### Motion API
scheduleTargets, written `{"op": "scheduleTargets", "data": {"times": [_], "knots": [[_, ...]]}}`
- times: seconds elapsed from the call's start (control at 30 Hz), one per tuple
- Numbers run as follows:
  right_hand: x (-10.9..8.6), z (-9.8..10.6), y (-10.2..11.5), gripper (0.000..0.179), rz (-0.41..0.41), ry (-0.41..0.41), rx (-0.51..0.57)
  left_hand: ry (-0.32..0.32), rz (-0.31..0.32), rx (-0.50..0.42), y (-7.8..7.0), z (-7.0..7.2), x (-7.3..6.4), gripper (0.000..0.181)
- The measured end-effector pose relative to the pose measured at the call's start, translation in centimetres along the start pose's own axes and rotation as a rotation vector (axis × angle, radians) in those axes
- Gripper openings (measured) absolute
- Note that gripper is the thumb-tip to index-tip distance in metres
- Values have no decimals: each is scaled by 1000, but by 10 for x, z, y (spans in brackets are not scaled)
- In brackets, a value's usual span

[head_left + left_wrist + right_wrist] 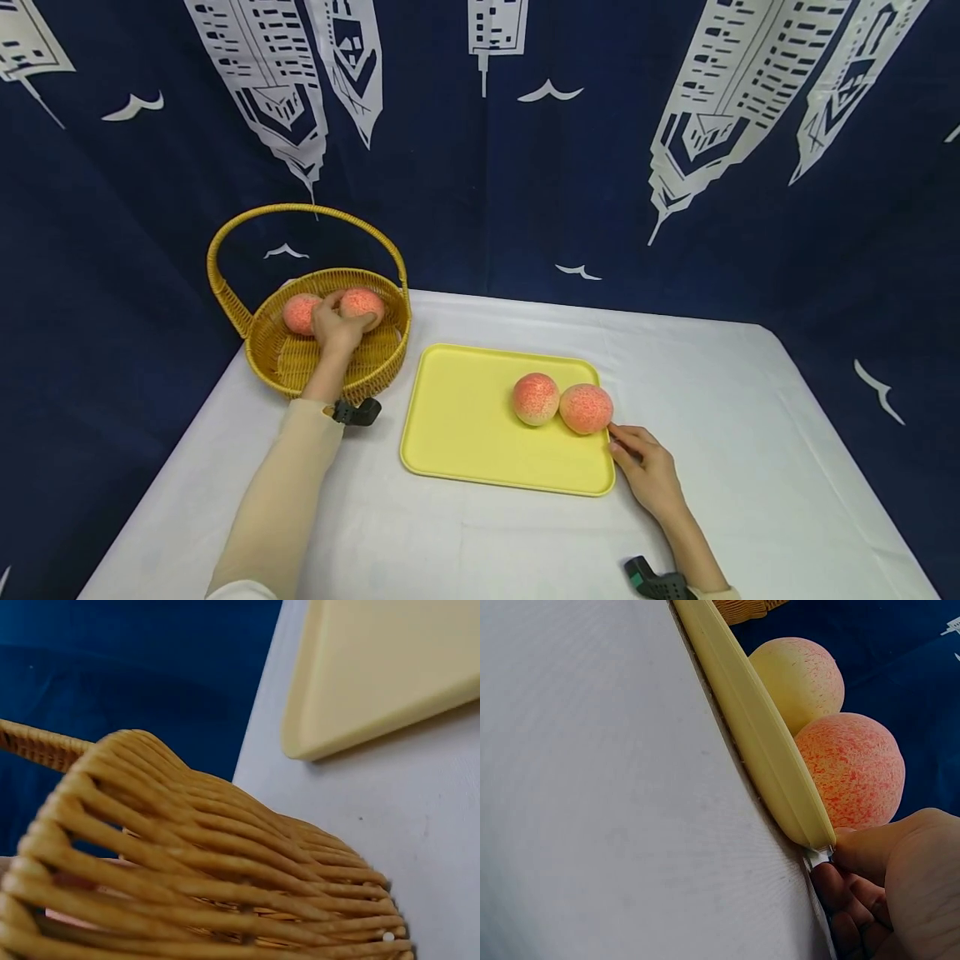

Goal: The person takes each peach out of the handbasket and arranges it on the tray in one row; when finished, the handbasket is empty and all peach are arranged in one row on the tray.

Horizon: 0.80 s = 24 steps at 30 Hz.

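Note:
Inside the wicker basket [273, 375], my left hand [339, 327] grips a pink peach [363, 305], thumb on its near side. Another peach [298, 314] lies just left of those fingers. The left wrist view shows mostly the basket's woven side [202, 847], which hides nearly all of that hand. On the yellow tray [457, 417] two peaches sit side by side, a paler one [536, 399] and a pinker one [587, 409]. My right hand [651, 471] holds the tray's right edge between thumb and fingers, close by the pinker peach [851, 771].
A white cloth [465, 542] covers the table. The basket's tall arched handle [315, 208] rises over its opening, at the table's back left. Behind the table hangs a dark blue curtain [465, 183] with white building and bird prints.

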State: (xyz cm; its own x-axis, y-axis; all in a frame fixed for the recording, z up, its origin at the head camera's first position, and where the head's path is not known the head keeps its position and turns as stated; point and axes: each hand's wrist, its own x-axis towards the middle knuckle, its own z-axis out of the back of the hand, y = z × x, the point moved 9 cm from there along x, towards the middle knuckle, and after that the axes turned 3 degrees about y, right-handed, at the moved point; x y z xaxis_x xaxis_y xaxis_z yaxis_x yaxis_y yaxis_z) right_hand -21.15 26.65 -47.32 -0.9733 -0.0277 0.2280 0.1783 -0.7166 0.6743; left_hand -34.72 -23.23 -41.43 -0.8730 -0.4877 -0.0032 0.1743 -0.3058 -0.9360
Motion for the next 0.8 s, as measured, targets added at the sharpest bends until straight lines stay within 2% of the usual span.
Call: {"op": "scheduleTargets", "data": {"times": [0.2,0.4,0.5,0.6,0.67,0.8], "knots": [[0,-1,0,32,-10,7,-12,-31,-21,-62,-6,9,-11,66],[0,1,0,32,-10,11,-19,-11,-81,-96,-22,17,-36,67],[0,2,-1,32,1,5,-17,30,-116,-112,-33,16,-54,68],[0,2,-2,32,3,1,-16,94,-161,-122,-44,9,-74,68],[-1,2,-2,32,5,-3,-16,148,-195,-130,-49,0,-86,67],[-1,0,-3,32,1,0,-17,282,-234,-167,-53,-26,-108,68]]}}
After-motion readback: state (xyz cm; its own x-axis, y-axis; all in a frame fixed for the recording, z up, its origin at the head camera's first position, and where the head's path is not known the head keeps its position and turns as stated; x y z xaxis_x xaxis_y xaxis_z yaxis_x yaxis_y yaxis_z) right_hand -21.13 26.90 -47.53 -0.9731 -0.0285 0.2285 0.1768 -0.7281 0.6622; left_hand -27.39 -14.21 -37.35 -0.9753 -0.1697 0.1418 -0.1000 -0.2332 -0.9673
